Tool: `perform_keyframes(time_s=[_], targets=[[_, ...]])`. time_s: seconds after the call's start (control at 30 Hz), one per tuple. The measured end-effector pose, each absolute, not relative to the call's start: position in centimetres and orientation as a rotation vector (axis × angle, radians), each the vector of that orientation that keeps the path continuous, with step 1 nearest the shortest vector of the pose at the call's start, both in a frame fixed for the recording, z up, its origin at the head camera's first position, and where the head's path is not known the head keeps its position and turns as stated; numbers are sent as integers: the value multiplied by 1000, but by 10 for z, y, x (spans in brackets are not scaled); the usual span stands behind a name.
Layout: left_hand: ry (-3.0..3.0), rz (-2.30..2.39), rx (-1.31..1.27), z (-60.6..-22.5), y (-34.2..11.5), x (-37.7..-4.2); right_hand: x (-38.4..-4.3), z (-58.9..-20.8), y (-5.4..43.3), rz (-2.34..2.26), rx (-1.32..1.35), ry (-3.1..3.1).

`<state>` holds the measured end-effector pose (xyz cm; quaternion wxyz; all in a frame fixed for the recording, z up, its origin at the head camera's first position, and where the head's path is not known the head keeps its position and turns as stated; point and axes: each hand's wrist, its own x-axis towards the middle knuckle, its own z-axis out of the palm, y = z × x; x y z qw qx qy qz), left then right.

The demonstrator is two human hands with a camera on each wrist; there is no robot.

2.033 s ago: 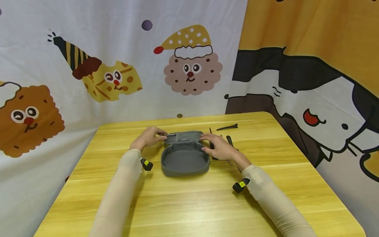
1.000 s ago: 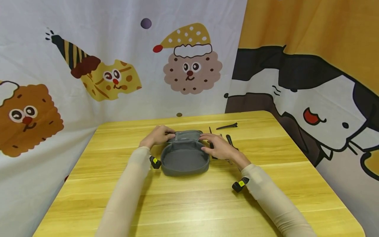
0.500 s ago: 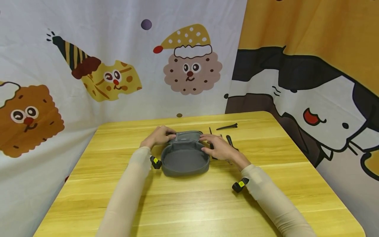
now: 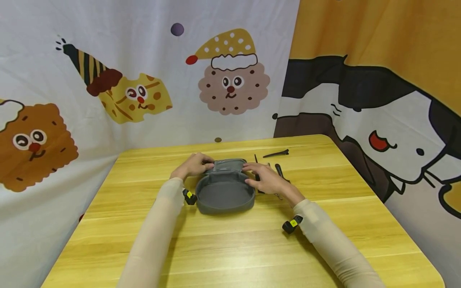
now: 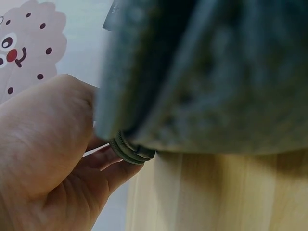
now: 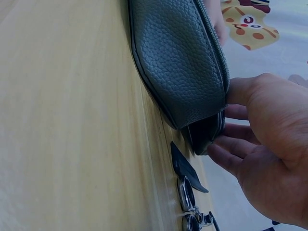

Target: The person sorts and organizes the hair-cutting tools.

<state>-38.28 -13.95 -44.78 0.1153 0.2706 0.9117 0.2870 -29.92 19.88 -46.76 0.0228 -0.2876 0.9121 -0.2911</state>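
Note:
A grey pebbled zip case (image 4: 225, 206) stands unzipped on the wooden table, its lid (image 4: 230, 164) folded back. My left hand (image 4: 194, 164) grips the lid's left end, thumb on the inner side with its clear pocket. In the left wrist view, the fingers of my left hand (image 5: 53, 149) curl behind the zip edge (image 5: 127, 149). My right hand (image 4: 264, 178) holds the case at the right of the hinge. In the right wrist view, the thumb of my right hand (image 6: 272, 144) meets the zipped rim while its fingers bend against the lid's edge.
Right of the case lie a black hair clip (image 4: 276, 153), a black-handled tool (image 4: 279, 171) and a thin black piece (image 4: 255, 158). In the right wrist view, scissors with ring handles (image 6: 186, 193) lie near a dark flat piece (image 6: 183, 166). A printed curtain (image 4: 151, 36) hangs behind.
My left hand has moved right, closer onto the lid's end. A slim dark thing with a shiny part, seen at its fingers two seconds ago, is out of sight. My right hand has stayed put.

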Motion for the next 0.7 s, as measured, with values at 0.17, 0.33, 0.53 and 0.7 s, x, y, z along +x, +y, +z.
perform_keyframes(time_s=[0.17, 0.33, 0.53, 0.7], targets=[[2675, 818, 814, -448, -139, -384, -299, -468, 199, -883, -898, 2832], [2667, 805, 808, -449, -138, -386, -298, -466, 198, -881, -897, 2834], [2664, 780, 786, -448, -138, -384, -299, -467, 198, -879, -886, 2839], [2656, 766, 788, -447, -139, -384, -299, -468, 199, -870, -883, 2847]])
